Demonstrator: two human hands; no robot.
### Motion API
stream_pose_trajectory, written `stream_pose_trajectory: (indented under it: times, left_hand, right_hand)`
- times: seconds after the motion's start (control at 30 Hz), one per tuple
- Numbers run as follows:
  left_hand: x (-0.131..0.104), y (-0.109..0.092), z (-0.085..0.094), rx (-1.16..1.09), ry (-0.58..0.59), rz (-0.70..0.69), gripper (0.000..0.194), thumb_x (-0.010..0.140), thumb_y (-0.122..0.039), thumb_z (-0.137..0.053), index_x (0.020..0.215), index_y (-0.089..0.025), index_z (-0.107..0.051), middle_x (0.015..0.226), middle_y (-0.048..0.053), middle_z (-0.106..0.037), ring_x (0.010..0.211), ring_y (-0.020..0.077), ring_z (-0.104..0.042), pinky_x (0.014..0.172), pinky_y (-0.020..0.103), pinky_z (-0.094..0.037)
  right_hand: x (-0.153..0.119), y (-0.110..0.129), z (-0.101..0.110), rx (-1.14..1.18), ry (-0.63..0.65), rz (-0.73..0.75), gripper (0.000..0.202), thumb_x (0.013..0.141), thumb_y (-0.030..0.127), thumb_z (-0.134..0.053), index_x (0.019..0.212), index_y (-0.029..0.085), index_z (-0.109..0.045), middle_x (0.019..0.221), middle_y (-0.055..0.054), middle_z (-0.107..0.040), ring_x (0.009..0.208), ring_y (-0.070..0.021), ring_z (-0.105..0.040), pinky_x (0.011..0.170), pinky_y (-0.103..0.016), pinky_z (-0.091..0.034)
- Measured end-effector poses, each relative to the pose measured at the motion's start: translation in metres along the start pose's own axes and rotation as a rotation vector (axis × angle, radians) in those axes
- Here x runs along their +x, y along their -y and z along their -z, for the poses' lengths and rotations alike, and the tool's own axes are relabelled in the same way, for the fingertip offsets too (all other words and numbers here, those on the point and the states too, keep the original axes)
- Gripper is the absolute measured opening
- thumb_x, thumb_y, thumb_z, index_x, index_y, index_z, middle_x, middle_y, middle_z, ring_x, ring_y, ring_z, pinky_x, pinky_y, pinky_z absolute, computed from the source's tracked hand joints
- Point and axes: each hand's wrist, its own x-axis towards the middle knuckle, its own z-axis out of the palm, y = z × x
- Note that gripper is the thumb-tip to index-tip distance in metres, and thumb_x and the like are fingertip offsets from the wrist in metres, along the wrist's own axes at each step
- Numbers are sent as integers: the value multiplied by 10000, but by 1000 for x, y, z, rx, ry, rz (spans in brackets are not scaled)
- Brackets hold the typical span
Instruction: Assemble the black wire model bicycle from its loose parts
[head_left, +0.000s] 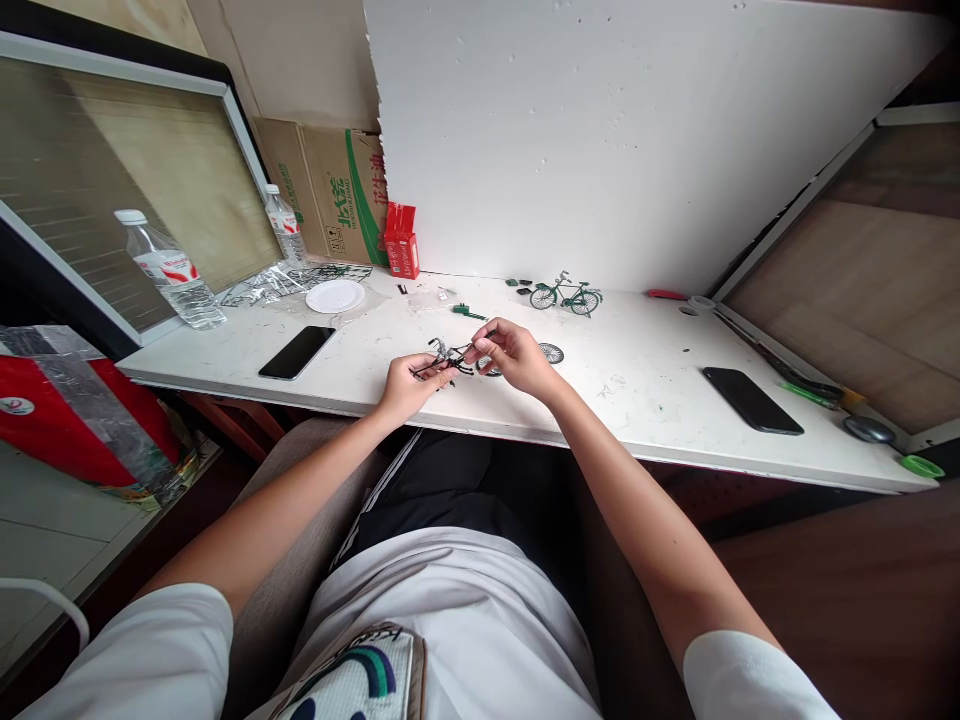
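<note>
From the head view I observe the left hand (409, 385), fingers closed on a dark miniature bicycle frame (452, 362) above the front edge of the white table (630, 380). The right hand (512, 355) is at the frame's right side, thumb and forefinger pinched together; I cannot tell which part they grip. Spoked wheels (553, 353) lie beside it.

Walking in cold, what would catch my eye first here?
Probably the two hands, left and right, meeting mid-desk over a small dark bicycle frame. Next, perhaps the finished-looking green model bicycle standing behind them, near the white wall. The bright red box at the back left also stands out.
</note>
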Motion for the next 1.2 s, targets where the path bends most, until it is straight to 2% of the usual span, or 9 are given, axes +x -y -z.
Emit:
stream_pose_trajectory:
  times: [0.2,0.4,0.6,0.73,1.0,1.2]
  left_hand:
    - [0,0,-1,-10,-11,20,461,664,-537,-951,748,-158,-703,783,66,-751,650,183,-697,630,291,-556]
    - [-1,-3,-2,20,-3,7,463,667,-552,-945,753,-159,-716,723,54,-731,637,189,-693,621,293,-550]
    - [-1,-4,-2,36,6,-9,438,686,-539,-937,748,-162,-722,709,55,-731,630,188,-694,622,293,-549]
    - [-1,-1,-1,29,1,-5,446,667,-541,-948,751,-162,-728,723,54,-737,631,189,-698,623,299,-556]
    - [-2,7,1,50,37,-19,409,705,-513,-939,802,-152,-774,795,82,-780,695,212,-732,696,328,-592]
    - [-3,8,0,69,50,-29,399,723,-508,-929,776,-147,-769,780,78,-779,718,211,-735,705,313,-594]
  right_hand:
    - [1,-2,2,38,3,-29,491,899,670,-754,991,203,-630,994,-112,-796,922,-236,-792,761,-363,-681]
    - [1,0,3,2,-15,-56,523,881,693,-762,981,193,-646,903,-110,-802,905,-246,-799,744,-355,-672]
    - [0,-3,5,-145,-39,-60,539,884,717,-740,934,184,-680,770,-97,-782,705,-216,-759,630,-321,-616]
    - [0,-3,7,-209,-25,-9,532,907,719,-707,936,188,-696,714,-70,-759,655,-204,-719,638,-324,-587]
    - [-2,1,4,-431,-50,-1,575,973,744,-580,745,217,-608,596,-28,-692,558,-181,-629,626,-300,-481]
    - [-2,7,2,-607,-29,12,509,1056,660,-481,790,230,-536,594,-16,-645,584,-192,-627,661,-303,-452]
